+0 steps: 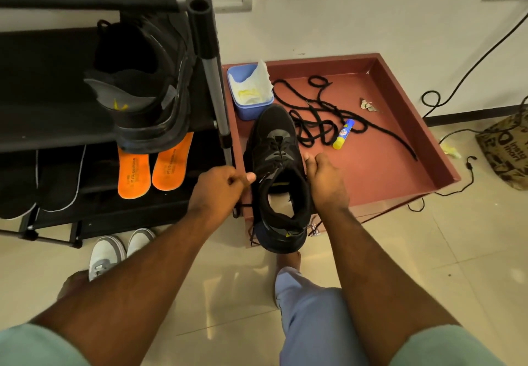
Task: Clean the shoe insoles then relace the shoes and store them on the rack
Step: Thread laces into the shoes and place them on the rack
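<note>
Now soft black mesh shoe (278,171), thin laces pinched by both hands (220,182) (324,178).

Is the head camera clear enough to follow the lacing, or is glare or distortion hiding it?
Head view: warm, dim light; black lace barely shows against the black shoe; wide-angle bending curves the rack post; glare only on floor tiles; both hands, left and right, are sharp.

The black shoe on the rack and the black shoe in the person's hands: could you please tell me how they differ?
The shoe on the rack stands on a shelf, untouched; the shoe in the hands lies on the red tray, its heel over the edge. The left hand and right hand pull its lace ends, and laces cross its front; none shows plainly on the rack shoe. Both are black.
</note>
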Demonstrator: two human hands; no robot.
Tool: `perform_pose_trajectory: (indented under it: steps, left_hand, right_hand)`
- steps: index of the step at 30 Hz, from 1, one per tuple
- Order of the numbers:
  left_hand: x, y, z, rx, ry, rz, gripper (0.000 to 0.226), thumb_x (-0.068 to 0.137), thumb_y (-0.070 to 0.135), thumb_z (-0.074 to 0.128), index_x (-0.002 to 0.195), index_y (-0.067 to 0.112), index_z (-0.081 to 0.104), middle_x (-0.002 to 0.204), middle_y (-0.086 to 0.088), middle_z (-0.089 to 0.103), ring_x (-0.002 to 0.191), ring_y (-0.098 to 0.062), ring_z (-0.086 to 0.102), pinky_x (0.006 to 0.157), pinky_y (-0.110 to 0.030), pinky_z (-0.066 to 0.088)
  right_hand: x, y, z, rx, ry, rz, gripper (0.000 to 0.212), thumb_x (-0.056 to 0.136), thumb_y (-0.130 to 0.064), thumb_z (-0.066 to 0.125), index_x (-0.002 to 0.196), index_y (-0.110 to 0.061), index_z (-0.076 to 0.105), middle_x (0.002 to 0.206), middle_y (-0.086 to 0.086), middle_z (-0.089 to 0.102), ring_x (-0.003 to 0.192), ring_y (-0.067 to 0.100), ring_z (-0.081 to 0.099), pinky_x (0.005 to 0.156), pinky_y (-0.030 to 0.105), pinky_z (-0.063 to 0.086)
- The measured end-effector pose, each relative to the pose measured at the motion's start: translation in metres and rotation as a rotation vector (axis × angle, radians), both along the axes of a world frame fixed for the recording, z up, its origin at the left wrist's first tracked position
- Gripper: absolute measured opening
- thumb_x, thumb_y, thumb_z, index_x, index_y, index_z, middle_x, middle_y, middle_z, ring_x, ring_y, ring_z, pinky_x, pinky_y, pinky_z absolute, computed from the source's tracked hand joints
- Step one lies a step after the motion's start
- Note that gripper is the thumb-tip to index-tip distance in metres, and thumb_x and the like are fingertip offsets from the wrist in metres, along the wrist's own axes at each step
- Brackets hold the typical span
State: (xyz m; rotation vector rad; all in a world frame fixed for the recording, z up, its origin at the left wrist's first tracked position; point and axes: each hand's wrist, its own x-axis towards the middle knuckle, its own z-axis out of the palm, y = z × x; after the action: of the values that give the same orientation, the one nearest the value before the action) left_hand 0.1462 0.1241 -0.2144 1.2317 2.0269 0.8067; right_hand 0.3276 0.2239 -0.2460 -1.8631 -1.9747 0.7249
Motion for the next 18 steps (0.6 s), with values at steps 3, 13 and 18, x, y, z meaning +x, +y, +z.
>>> perform_pose_trajectory:
  steps: [3,13,18]
  left_hand:
    - [-0.021,-0.009,0.010,-0.123,0.098,-0.064,0.041,0.095,0.043,0.060,0.068,0.013,0.056,0.057,0.001,0.050,0.052,-0.014,0.047,0.052,-0.028,0.036]
    - [0.007,-0.017,0.128,-0.269,-0.400,-0.229,0.018,0.103,0.027,0.050,0.095,0.016,0.061,0.099,-0.003,0.072,0.091,-0.012,0.059,0.082,-0.029,0.039]
    - [0.047,-0.010,0.162,-0.078,-0.723,-0.107,0.019,0.106,0.020,0.043,0.104,0.016,0.061,0.061,0.000,0.053,0.055,-0.016,0.059,0.064,-0.033,0.057]
  right_hand:
    - [0.004,-0.002,0.011,-0.071,0.170,0.076,0.048,0.097,-0.055,0.035,0.077,-0.015,0.051,0.069,0.002,0.057,0.065,0.020,0.052,0.057,0.032,0.039]
    - [0.033,-0.021,0.127,-0.568,0.766,0.061,0.021,0.091,-0.026,0.063,0.074,-0.015,0.057,0.049,-0.008,0.031,0.043,0.008,0.023,0.040,0.019,0.022]
    - [0.024,-0.023,0.186,-0.381,0.968,-0.205,0.015,0.093,-0.015,0.058,0.078,-0.016,0.055,0.058,-0.003,0.038,0.037,0.004,0.032,0.039,0.015,0.030]
